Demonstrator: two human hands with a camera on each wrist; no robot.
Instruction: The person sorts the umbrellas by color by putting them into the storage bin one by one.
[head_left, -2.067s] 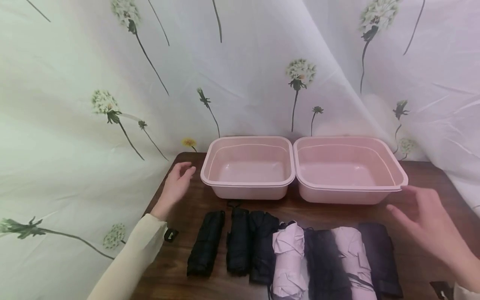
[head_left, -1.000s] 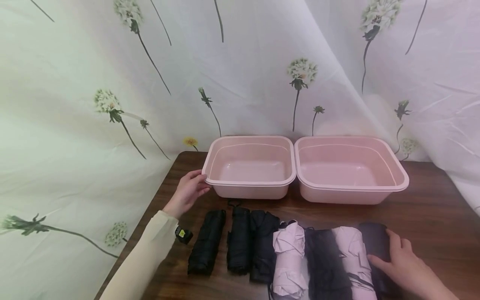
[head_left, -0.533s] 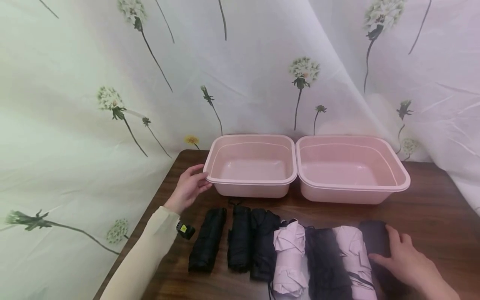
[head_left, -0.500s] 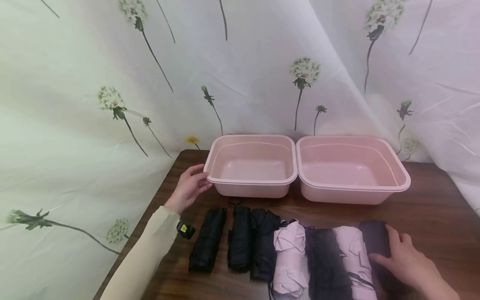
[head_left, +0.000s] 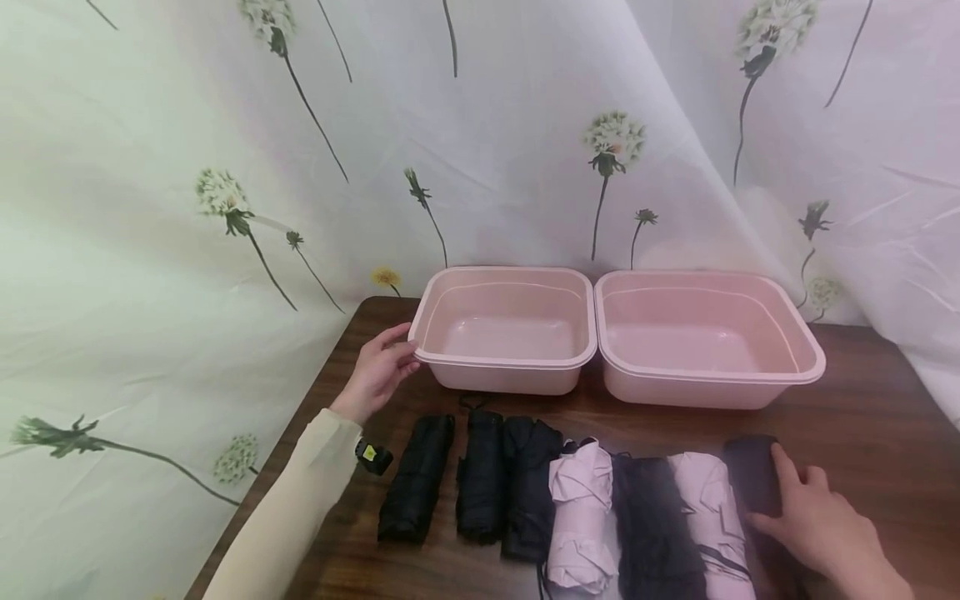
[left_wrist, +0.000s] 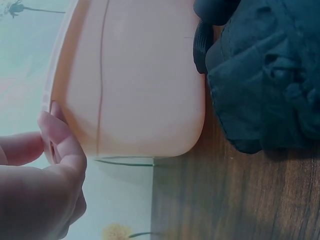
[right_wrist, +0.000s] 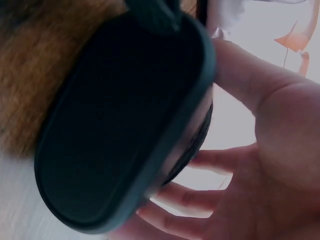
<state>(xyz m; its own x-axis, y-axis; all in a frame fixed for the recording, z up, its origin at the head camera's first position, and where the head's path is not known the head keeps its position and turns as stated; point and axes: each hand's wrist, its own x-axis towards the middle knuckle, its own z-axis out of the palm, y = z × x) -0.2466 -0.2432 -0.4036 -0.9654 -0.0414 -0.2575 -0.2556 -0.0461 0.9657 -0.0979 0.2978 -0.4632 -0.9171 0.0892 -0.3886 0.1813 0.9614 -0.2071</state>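
My left hand [head_left: 375,371] pinches the left corner of the rim of the left pink basin [head_left: 506,380]; the left wrist view shows the thumb and fingers [left_wrist: 62,140] on either side of that rim. On the right, my right hand [head_left: 825,521] grips a dark folded umbrella [head_left: 752,475], the rightmost of a row. Its thumb lies on the near-left side and the fingers on the other. The umbrella's flat oval end [right_wrist: 120,125] fills much of the right wrist view, with the hand's fingers curved around it.
Left of the held umbrella lie more folded umbrellas: a pale pink one [head_left: 712,517], a dark one [head_left: 656,525], another pale pink one [head_left: 581,517] and several black ones [head_left: 416,479]. A second pink basin [head_left: 693,393] adjoins the left one. A dandelion-print curtain [head_left: 510,150] hangs behind the wooden table [head_left: 862,417].
My left hand has moved right onto the left basin's rim. My right hand has come down from beside the right basin and taken hold of the rightmost dark umbrella, which has shifted slightly.
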